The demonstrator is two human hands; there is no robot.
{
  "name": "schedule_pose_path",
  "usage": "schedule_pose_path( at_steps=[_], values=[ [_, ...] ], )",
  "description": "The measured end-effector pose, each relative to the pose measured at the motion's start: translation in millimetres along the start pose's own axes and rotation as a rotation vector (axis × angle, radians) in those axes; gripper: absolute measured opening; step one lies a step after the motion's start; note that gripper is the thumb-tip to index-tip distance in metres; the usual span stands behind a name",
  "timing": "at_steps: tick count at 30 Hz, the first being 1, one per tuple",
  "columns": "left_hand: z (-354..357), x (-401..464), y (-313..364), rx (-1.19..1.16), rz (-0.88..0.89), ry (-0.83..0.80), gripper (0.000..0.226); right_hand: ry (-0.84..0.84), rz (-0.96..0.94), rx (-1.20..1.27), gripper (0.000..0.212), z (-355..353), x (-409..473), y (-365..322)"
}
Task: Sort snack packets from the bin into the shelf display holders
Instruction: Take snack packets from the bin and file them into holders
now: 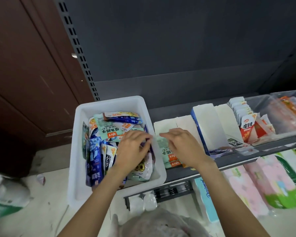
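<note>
Progress: we judge the sort well under way but far from finished; the white bin (109, 106) is crowded with mixed snack packets (99, 151), blue, mint-green and white ones heaped together

Done so far: we see mint-green packets (167, 154) lying in the leftmost white holder (166, 124), and a row of red-and-white packets (248, 129) standing in a holder further right on the shelf (246, 159)

Left to do: we count at least 2 white holders (212, 120) between those that look nearly bare, only a dark packet (233, 142) at the front of 1; most of the bin's load remains to be placed

Left hand (135, 147): inside the bin at its right side, fingers curled down among the packets; we cannot tell whether it has pinched one or is only rummaging

Right hand (183, 144): over the leftmost holder, fingers bent and relaxed above the mint-green packets; we see nothing held in it

Packets relative to hands: bin packets lie directly beneath and left of the left hand; the placed mint-green packets lie just beneath and left of the right hand, partly hidden by it

Below the shelf: tissue packs (263, 182) on a lower level, not part of our sort
</note>
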State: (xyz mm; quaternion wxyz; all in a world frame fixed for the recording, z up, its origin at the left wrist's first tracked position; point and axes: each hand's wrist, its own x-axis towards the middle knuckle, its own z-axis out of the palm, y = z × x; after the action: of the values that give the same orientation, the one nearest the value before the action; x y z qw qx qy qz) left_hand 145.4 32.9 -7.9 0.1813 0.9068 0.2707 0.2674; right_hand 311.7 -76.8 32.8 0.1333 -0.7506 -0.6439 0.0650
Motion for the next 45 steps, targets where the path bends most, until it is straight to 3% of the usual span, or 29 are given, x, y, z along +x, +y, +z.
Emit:
schedule_pose_path(
  at_steps=[3,5,9,12,18,20,24,27,29,31,33,36,38,40,45],
  values=[
    [-23,-11,-33,0.01,-0.257,0.156,0.02,0.051,-0.06,0.155,0.032,3,26,-27],
    [-34,-19,-62,0.053,-0.388,0.122,0.023,0.003,-0.101,0.121,0.029,22,49,-46],
    [-39,-29,-90,0.136,-0.326,-0.135,0.038,-0.17,-0.09,-0.126,0.041,63,88,-72],
    [-36,-30,-93,0.236,-0.307,-0.178,0.038,-0.281,-0.009,-0.137,0.048,72,92,-80],
    [-42,-28,-80,0.188,-0.366,-0.157,0.068,0.063,-0.2,-0.327,0.038,60,62,-75],
    [-50,-23,-70,0.052,-0.391,-0.103,0.063,0.269,-0.28,-0.266,0.031,51,53,-68],
    [-79,-11,-43,-0.524,-0.634,-0.058,0.035,0.575,-0.432,-0.058,0.012,31,34,-51],
    [-85,-3,-31,-0.626,-0.688,-0.222,0.031,0.666,-0.453,0.101,0.032,26,24,-42],
    [-82,2,-20,-0.778,-0.722,-0.336,0.031,0.675,-0.464,0.179,0.024,28,20,-38],
    [-77,5,-13,-0.844,-0.714,-0.354,0.032,0.644,-0.461,0.214,0.02,30,16,-34],
    [-70,6,-9,-0.854,-0.717,-0.269,0.036,0.584,-0.391,0.242,0.025,28,10,-28],
    [-63,8,-1,-0.854,-0.669,-0.157,0.03,0.51,-0.077,0.373,0.024,10,1,-24],
    [-59,13,9,-0.825,-0.575,-0.165,0.025,0.411,0.103,0.54,0.046,-10,-4,-21],
    [-54,21,23,-0.71,-0.432,-0.169,0.025,0.353,0.145,0.651,0.057,-31,-8,-15],
    [-32,42,63,-0.583,-0.088,0.072,0.022,0.62,0.015,0.332,0.009,-61,-24,6]
  ],
)
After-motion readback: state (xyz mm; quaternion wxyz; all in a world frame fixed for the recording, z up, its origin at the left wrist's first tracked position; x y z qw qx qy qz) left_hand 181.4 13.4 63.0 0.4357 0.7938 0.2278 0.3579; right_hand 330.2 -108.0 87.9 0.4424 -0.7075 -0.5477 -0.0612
